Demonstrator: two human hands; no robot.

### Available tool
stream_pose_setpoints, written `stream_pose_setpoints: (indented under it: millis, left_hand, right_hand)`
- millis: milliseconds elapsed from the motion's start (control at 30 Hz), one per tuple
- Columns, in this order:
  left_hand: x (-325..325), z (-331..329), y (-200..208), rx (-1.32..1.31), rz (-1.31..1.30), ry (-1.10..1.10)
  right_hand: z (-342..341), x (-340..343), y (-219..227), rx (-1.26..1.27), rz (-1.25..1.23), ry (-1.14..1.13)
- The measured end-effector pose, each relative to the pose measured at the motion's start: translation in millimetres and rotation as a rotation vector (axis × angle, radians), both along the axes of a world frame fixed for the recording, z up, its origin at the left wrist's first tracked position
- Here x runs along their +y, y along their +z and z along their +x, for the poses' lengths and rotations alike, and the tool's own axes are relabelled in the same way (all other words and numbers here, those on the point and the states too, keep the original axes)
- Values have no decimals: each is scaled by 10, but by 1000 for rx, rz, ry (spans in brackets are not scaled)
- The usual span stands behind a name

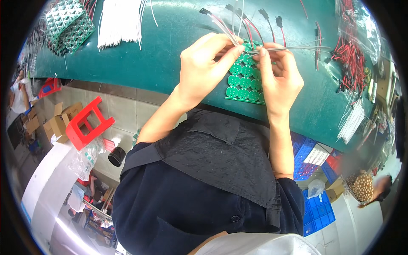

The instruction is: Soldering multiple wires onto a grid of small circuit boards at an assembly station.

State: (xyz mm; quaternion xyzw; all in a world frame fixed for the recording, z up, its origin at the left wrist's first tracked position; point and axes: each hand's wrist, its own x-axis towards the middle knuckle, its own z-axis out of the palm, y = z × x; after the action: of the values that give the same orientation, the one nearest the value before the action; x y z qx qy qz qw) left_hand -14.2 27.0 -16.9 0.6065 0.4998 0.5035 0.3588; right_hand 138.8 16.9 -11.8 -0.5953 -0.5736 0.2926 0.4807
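A green circuit board panel of several small rounded boards lies on the table under my hands. My left hand is closed, thumb and forefinger pinching thin white wires that fan up and away. Close beside it, my right hand grips more thin wires, pale grey and pointing right. The fingertips of both hands nearly meet above the panel's upper part, where the wire ends are too small to make out. Red and black leads with black connectors spread out beyond the panel's far edge.
At the far left are stacked green circuit boards and a bundle of white wires. Red and black leads heap at the right, above another white bundle. A red stool and blue crates stand below table level.
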Motion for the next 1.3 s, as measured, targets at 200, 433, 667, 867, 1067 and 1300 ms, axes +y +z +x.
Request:
stream_pose_setpoints:
  millis: [200, 433, 667, 867, 1067, 1300]
  left_hand:
    - [-2, 10, -9, 114, 79, 10]
    - [3, 26, -68, 180, 166, 24]
    - [22, 10, 18, 274, 83, -20]
    - [58, 28, -72, 239, 136, 37]
    - [30, -54, 152, 557, 354, 18]
    - [-75, 71, 17, 583, 375, 23]
  right_hand:
    - [-10, -15, 12, -110, 37, -10]
    - [-12, -22, -3, -155, 75, 14]
    - [-13, 0, 22, -221, 90, 11]
    - [-5, 40, 40, -366, 113, 61]
    - [-96, 22, 169, -506, 183, 97]
    - [17, -77, 59, -214, 115, 24]
